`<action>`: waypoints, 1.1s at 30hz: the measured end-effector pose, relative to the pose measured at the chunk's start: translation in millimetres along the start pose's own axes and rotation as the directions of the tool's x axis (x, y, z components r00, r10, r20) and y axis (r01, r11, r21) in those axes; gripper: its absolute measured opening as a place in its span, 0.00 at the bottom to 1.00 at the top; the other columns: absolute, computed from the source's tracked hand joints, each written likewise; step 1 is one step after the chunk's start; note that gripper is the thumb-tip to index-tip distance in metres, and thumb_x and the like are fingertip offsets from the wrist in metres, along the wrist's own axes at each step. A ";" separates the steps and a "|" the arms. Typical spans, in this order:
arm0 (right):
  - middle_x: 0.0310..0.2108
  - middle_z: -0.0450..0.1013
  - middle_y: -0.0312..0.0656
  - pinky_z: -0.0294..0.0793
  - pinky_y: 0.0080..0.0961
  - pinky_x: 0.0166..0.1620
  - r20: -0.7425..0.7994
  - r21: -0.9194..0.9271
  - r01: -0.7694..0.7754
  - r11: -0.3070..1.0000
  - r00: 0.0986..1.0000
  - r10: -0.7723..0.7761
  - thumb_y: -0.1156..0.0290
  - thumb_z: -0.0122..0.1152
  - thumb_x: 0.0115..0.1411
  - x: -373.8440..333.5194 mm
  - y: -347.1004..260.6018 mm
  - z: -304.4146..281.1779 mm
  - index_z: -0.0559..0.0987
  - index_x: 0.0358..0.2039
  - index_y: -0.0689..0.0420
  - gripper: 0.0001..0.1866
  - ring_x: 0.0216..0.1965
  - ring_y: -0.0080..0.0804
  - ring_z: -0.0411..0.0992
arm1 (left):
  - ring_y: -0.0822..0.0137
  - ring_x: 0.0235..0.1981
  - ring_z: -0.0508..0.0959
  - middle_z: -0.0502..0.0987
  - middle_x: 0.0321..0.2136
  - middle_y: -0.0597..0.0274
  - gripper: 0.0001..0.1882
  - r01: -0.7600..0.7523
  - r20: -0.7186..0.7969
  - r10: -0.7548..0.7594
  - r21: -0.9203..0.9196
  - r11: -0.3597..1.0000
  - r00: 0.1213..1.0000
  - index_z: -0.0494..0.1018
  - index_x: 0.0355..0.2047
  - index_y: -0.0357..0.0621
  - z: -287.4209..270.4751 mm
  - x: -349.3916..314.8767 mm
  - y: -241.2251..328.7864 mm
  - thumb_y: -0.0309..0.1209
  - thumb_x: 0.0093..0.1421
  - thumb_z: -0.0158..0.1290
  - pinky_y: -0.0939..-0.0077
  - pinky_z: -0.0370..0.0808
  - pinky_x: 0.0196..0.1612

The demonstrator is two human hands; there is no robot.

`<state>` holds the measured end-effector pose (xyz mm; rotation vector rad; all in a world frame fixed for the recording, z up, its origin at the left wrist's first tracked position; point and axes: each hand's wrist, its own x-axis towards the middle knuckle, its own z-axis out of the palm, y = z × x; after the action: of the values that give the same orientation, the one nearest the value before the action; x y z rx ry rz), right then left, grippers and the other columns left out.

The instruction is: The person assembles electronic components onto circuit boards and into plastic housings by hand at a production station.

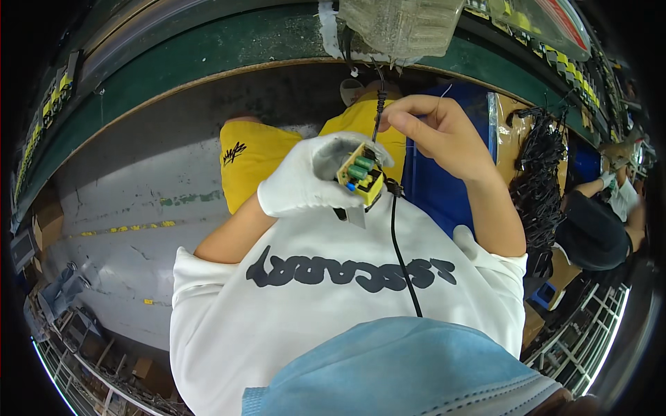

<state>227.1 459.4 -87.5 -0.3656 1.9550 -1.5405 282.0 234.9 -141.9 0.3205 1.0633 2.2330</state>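
Note:
My left hand (295, 177), in a white glove, is wrapped round a small circuit board (361, 177) in front of my chest. Green cylindrical capacitors, a yellow block and a small blue part stand on the board. A flat grey metal piece juts out below it. My bare right hand (440, 132) is closed in a pinch at the black cable (381, 104), above the board. Its strain relief and upper end run up toward the bench edge. From beside the board the cable also hangs down over my white shirt.
A green bench edge (229, 87) curves across the top, with a clear plastic tray (406, 28) on it. Bundled black cables (541, 173) hang over a cardboard box at right, next to a blue bin (433, 187). Another person (596, 222) is at far right.

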 end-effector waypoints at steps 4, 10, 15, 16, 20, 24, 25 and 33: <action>0.31 0.77 0.37 0.51 0.10 0.20 -0.093 0.131 -0.058 0.990 0.993 0.071 0.66 0.57 0.65 2.1 3.6 3.1 0.78 0.40 0.62 0.12 0.19 0.10 0.56 | 0.66 0.46 0.76 0.75 0.47 0.56 0.33 0.060 -0.020 -0.059 0.064 0.996 0.998 0.70 0.51 0.34 7.8 4.3 -1.3 0.22 0.42 0.68 0.71 0.74 0.51; 0.31 0.77 0.40 0.50 0.10 0.19 -0.015 0.309 -0.136 0.941 0.989 0.148 0.67 0.55 0.67 1.5 6.9 3.8 0.73 0.53 0.65 0.19 0.17 0.10 0.52 | 0.64 0.45 0.78 0.75 0.49 0.51 0.38 0.163 -0.051 -0.157 0.135 0.977 0.986 0.70 0.51 0.34 4.3 4.8 -7.6 0.30 0.39 0.72 0.69 0.76 0.50; 0.31 0.77 0.42 0.49 0.11 0.18 0.104 0.513 -0.032 0.858 0.994 -0.025 0.67 0.51 0.68 1.0 18.7 6.5 0.69 0.58 0.65 0.21 0.15 0.11 0.49 | 0.62 0.47 0.78 0.75 0.49 0.51 0.38 0.097 -0.122 -0.090 0.053 0.994 0.988 0.70 0.51 0.35 -1.5 -0.1 -10.9 0.31 0.39 0.73 0.67 0.75 0.51; 0.31 0.76 0.42 0.48 0.11 0.18 0.117 0.537 -0.019 0.843 0.992 -0.052 0.67 0.50 0.68 1.6 19.4 6.5 0.68 0.59 0.65 0.22 0.15 0.11 0.48 | 0.61 0.47 0.78 0.75 0.49 0.50 0.38 0.088 -0.129 -0.088 -0.007 0.996 0.988 0.70 0.51 0.35 -1.2 -1.2 -12.0 0.31 0.39 0.73 0.66 0.75 0.51; 0.30 0.76 0.42 0.48 0.12 0.18 0.112 0.545 -0.018 0.838 0.992 -0.052 0.67 0.49 0.69 3.9 14.0 8.3 0.66 0.60 0.65 0.22 0.14 0.12 0.48 | 0.58 0.48 0.78 0.74 0.50 0.49 0.39 0.066 -0.129 -0.076 -0.081 0.995 0.989 0.69 0.52 0.34 -4.4 -4.9 -18.4 0.32 0.40 0.73 0.64 0.75 0.52; 0.28 0.75 0.42 0.49 0.12 0.18 0.056 0.474 -0.078 0.877 0.997 0.058 0.68 0.50 0.68 2.8 9.1 9.9 0.69 0.55 0.64 0.18 0.15 0.11 0.50 | 0.58 0.47 0.78 0.74 0.50 0.50 0.37 -0.019 -0.104 0.023 0.042 0.999 0.994 0.67 0.53 0.34 -13.2 -5.7 -19.1 0.29 0.43 0.70 0.64 0.76 0.51; 0.27 0.75 0.42 0.49 0.12 0.18 0.057 0.481 -0.080 0.873 0.997 0.060 0.68 0.51 0.68 2.2 10.2 10.2 0.71 0.53 0.63 0.16 0.15 0.11 0.51 | 0.60 0.47 0.78 0.74 0.50 0.51 0.36 -0.093 -0.099 0.100 0.078 0.993 0.990 0.67 0.54 0.33 -18.4 -4.7 -17.2 0.26 0.45 0.69 0.66 0.77 0.49; 0.27 0.75 0.38 0.59 0.10 0.23 -0.187 -0.032 0.161 0.986 0.968 -0.164 0.75 0.58 0.64 -13.1 10.6 23.6 0.75 0.40 0.64 0.07 0.20 0.12 0.62 | 0.60 0.46 0.78 0.75 0.47 0.49 0.34 -0.161 -0.346 0.172 0.063 0.985 0.922 0.66 0.55 0.34 -28.9 6.0 9.1 0.23 0.47 0.66 0.68 0.81 0.45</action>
<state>253.4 451.5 -96.8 -0.4081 2.1301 -1.7184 260.0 216.9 -153.9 0.0223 1.3003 2.4890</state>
